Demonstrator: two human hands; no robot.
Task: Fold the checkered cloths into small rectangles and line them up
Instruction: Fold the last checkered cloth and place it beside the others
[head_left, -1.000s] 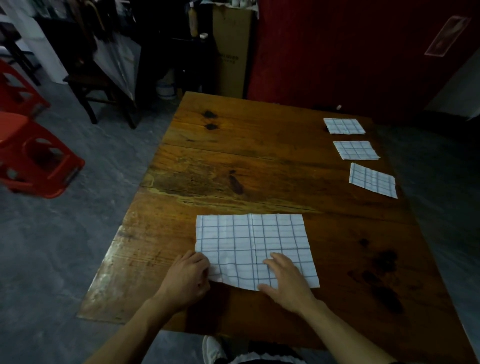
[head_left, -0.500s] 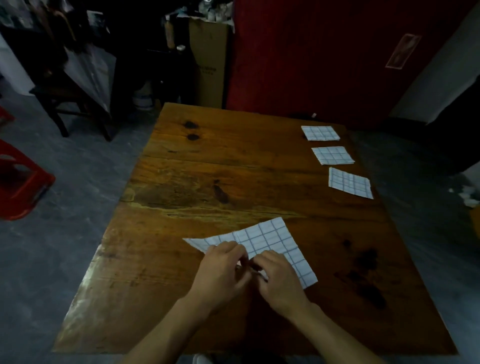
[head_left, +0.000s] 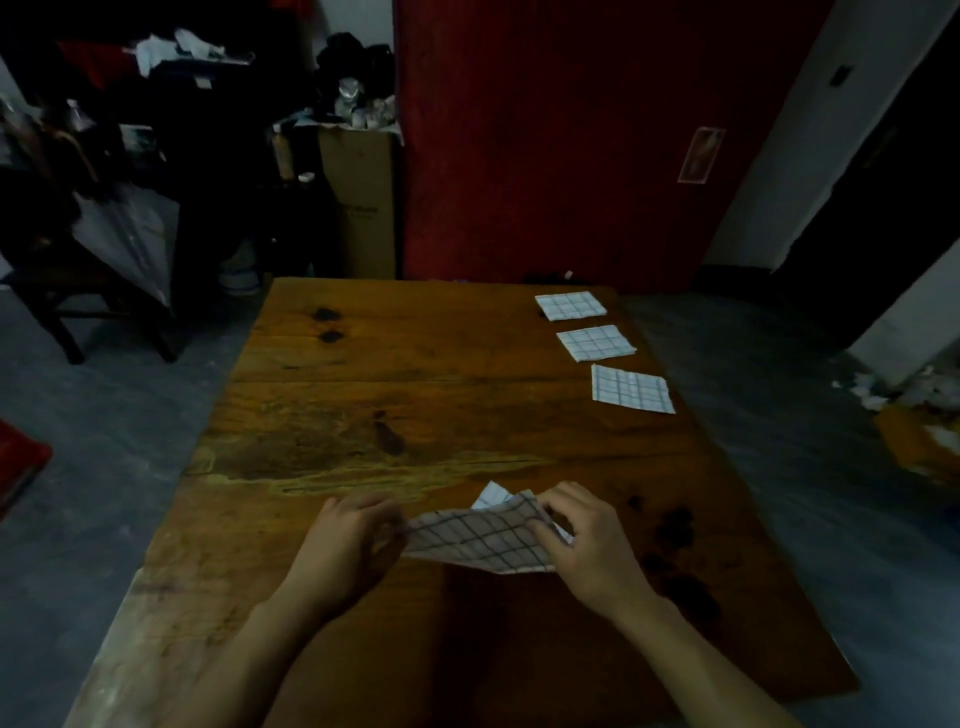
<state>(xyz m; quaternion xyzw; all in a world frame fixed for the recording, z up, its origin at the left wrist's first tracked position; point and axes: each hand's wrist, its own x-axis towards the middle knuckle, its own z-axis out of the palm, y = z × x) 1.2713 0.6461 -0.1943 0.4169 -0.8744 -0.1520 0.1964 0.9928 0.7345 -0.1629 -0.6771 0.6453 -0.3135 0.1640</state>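
Nearest to us, our left hand pinches the left end of the checkered cloth, fingers curled in on its edge, and our right hand grips the right end, thumb over the top and fingers tucked under the fabric. The cloth hangs between the two hands just above the near middle of the wooden table, partly doubled over, with a pale corner sticking up behind the right hand. Whether its lower edge touches the wood we cannot tell.

We judge the cloth thin, light and limp: it sags and skews between our grips, so it will not hold a shape unless laid flat and pressed. It should not slip on the rough wood, but a loose layer can shift. We would best hold it at matching corners, keep it taut, and smooth the crease with flat fingers once it lies down.

Farther off, along the right side of the table, three folded cloths lie in a row, each apart from the next: the nearest folded cloth, slightly turned, the middle folded cloth, and the farthest folded cloth near the far edge. Ours belongs, we think, at the near end of that row.
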